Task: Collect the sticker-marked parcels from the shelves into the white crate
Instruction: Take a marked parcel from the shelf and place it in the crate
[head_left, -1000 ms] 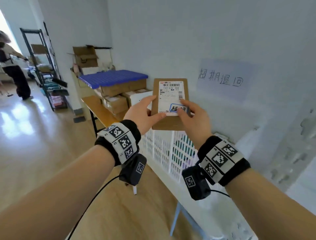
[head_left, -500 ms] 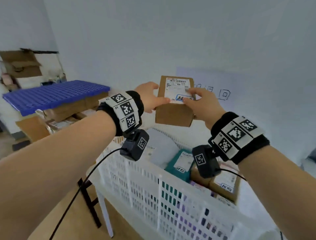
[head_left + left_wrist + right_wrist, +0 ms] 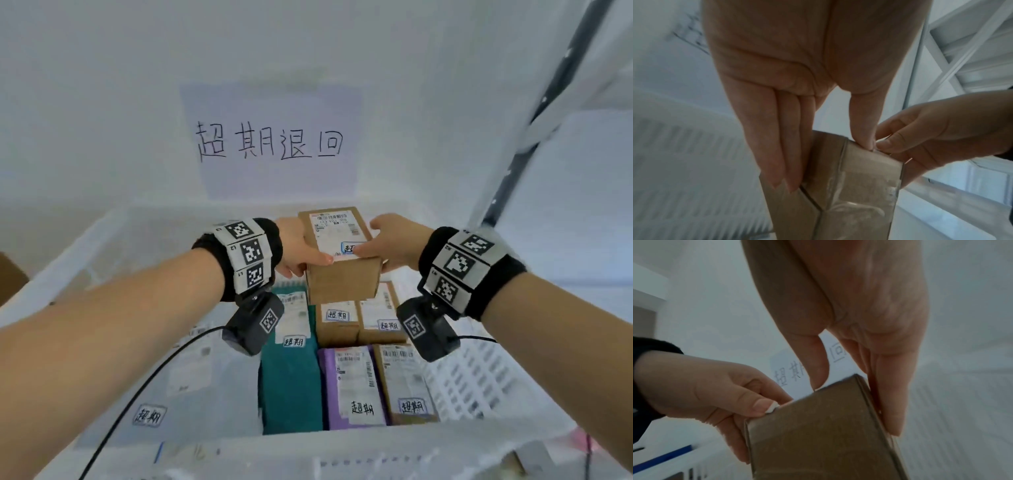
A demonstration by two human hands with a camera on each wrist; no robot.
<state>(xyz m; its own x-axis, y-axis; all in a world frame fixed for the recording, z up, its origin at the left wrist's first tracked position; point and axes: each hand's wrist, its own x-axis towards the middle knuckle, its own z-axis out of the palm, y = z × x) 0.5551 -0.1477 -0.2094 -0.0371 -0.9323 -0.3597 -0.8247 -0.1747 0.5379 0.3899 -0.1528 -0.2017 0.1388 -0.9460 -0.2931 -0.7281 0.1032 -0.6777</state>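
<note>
Centrally, both hands, left hand (image 3: 297,251) and right hand (image 3: 388,241), grip a stickered parcel (image 3: 340,255) above the white crate (image 3: 455,380), already holding several.

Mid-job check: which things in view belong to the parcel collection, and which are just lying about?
Part of the job:
- brown box, gripped by left hand and right hand
- white crate
- teal parcel, purple parcel, both stickered, lying in the crate

Just lying about:
- handwritten wall sign
- shelf frame
</note>
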